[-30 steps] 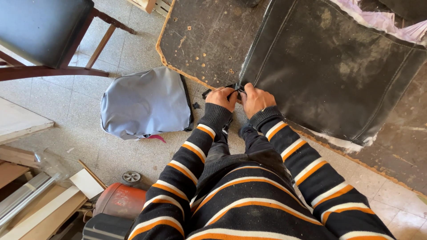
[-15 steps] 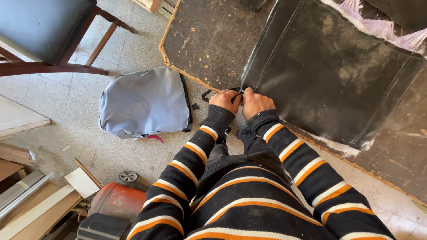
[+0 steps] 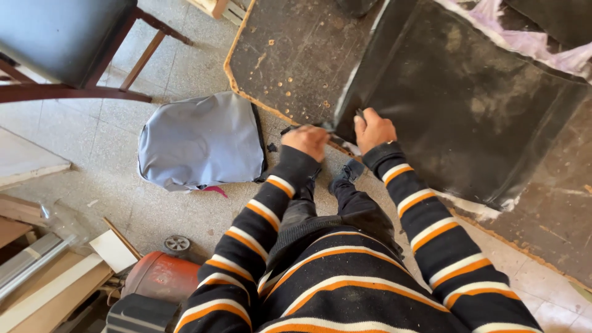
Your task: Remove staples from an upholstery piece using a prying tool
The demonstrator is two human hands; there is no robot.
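Where the tiled floor meets the work, a big dark board lies flat, its pale, ragged edge running from the top centre down to the hands and then on toward the lower right. Over most of the board lies a black sheet, dusty and stained; its left edge runs straight down from the top to a corner at the board's near edge, and its lower edge trails off to the right with a thin white strip showing under it. A crumpled lilac sheet sits along its top edge.

Left of the board, on open floor, lies a grey cover, just beside the board's edge and well apart from the chair in the top left corner. Bare tile lies between cover, chair and board. The lower left is crowded with planks and a red cylinder with a small wheel beside it.

The right hand is closed on the sheet's corner, fingers curled over its edge. The left hand is fisted at the board's edge just beside that corner, gripping something dark and thin; what it is cannot be told.
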